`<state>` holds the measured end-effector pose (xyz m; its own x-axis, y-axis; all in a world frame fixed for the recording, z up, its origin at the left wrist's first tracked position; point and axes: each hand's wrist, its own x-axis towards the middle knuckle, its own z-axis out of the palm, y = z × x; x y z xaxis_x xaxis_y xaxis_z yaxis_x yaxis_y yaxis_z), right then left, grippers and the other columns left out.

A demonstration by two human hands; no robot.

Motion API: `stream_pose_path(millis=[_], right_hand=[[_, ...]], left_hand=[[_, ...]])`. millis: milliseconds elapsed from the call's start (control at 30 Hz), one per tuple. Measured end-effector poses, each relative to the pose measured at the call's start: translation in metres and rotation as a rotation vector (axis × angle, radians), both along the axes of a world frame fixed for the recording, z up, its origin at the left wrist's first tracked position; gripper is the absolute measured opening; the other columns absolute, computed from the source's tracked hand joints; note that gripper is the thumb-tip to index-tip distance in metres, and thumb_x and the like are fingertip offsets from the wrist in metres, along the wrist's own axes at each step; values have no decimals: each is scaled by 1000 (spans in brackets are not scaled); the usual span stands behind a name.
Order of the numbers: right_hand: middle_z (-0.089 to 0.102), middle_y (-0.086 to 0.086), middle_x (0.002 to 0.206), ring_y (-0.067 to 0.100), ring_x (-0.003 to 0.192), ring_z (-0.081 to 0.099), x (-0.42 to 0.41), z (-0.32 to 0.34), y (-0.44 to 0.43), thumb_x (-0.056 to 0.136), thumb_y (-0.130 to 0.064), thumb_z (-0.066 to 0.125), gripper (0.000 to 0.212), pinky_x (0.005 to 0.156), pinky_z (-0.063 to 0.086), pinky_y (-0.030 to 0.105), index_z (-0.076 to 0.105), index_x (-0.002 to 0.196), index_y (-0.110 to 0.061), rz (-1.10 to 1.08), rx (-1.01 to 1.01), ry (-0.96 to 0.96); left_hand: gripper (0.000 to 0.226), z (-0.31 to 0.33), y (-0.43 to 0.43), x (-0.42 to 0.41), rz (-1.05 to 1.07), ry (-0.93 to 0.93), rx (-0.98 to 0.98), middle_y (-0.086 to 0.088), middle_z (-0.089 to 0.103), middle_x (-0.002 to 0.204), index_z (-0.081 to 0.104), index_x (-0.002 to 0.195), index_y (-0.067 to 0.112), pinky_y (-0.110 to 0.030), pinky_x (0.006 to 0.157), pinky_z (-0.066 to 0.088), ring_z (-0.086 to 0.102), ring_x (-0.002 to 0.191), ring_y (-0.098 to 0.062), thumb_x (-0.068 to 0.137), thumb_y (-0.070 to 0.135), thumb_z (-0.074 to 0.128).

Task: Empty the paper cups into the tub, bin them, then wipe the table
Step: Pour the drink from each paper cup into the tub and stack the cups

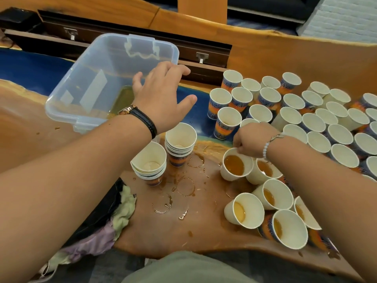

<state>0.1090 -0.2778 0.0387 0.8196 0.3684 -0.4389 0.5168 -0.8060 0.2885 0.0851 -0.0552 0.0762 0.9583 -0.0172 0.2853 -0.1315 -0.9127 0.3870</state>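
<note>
Emptying: pinching a white paper cup's (pixel 228 175) rim with the right hand (pixel 251 139); spreading the left hand (pixel 161 99) open over the clear plastic tub (pixel 91 64). Next, presumably: lifting level, then tipping.

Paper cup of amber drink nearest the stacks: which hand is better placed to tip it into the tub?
Right. The right hand pinches that paper cup by its rim; the left hand hovers open at the edge of the tub, holding nothing.
</note>
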Motion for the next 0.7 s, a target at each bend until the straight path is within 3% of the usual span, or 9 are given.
stream_pose_path(millis=[167,333,467,600,700], right_hand=[[68,2,96,19,87,58,18,51,23,91,-29,58,22,73,48,30,73,105,-20,-51,195,9],[58,0,84,15,79,50,28,113,60,91,-23,60,20,72,37,27,71,103,-13,2,367,-71],[57,0,87,15,83,51,35,137,92,92,-24,59,24,73,40,29,69,109,-9,59,507,-189],[61,8,103,15,87,50,37,145,120,95,-22,54,29,75,41,24,63,118,-6,110,641,-253],[63,11,108,17,86,53,39,145,140,96,-21,52,30,73,43,24,63,119,-6,129,696,-274]], left_hand=[[65,9,4,-5,-111,64,-43,5,37,142,35,141,31,-47,117,7,37,130,-16,83,22,62],[100,10,13,-9,-185,131,16,6,28,150,13,149,31,-52,117,1,27,139,-16,69,37,73],[119,9,26,-10,-171,168,-134,9,32,149,13,149,32,-53,117,4,28,138,-14,55,57,82],[102,9,46,-9,-63,99,-553,17,51,123,30,129,44,-47,105,39,44,125,-13,43,60,83],[81,6,61,-7,-54,80,-703,20,54,111,37,122,37,-28,93,47,52,112,-2,60,33,89]])
